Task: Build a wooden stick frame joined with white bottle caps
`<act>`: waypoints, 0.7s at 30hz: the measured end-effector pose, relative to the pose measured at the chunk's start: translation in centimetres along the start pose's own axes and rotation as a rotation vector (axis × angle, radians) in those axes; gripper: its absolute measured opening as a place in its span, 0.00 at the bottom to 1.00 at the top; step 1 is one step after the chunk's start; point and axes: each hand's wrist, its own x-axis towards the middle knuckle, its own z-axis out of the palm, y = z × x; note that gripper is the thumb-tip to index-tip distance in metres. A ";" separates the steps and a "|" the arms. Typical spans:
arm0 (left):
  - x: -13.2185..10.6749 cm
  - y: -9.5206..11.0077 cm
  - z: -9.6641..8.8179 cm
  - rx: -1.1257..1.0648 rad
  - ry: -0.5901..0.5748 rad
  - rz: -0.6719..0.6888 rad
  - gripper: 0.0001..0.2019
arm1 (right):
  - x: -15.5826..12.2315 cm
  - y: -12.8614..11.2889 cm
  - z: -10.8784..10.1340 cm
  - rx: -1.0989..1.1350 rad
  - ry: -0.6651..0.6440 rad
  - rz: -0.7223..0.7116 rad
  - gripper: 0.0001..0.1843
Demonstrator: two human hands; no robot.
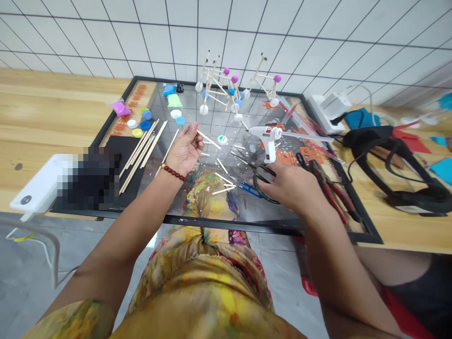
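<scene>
My left hand (185, 149), with a red bead bracelet at the wrist, is raised over the glass work mat (197, 207) and pinches a thin wooden stick (209, 139) that points right. My right hand (282, 186) rests low on the mat with its fingers through the black handles of a pair of scissors (263, 179). Short cut stick pieces (224, 184) lie between the two hands. A white glue gun (266, 139) stands just beyond my right hand.
Stick-and-clay-ball models (226, 89) stand at the mat's far edge. A bundle of long sticks (141, 153), clay tubs and lids (144, 123) lie at left. Red-handled pliers (332, 188), a black strap (399, 165) and a white box (42, 183) sit around the mat.
</scene>
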 end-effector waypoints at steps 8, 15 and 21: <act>0.6 2.3 0.0 -0.112 0.073 0.079 0.15 | -3.6 9.2 2.6 0.144 0.041 -0.074 0.18; 2.1 5.8 -2.1 -0.106 0.131 0.260 0.09 | -3.8 11.6 5.7 0.222 0.077 -0.149 0.14; 2.5 5.5 -2.6 -0.111 0.040 0.291 0.07 | -3.3 10.8 5.8 0.164 0.097 -0.126 0.14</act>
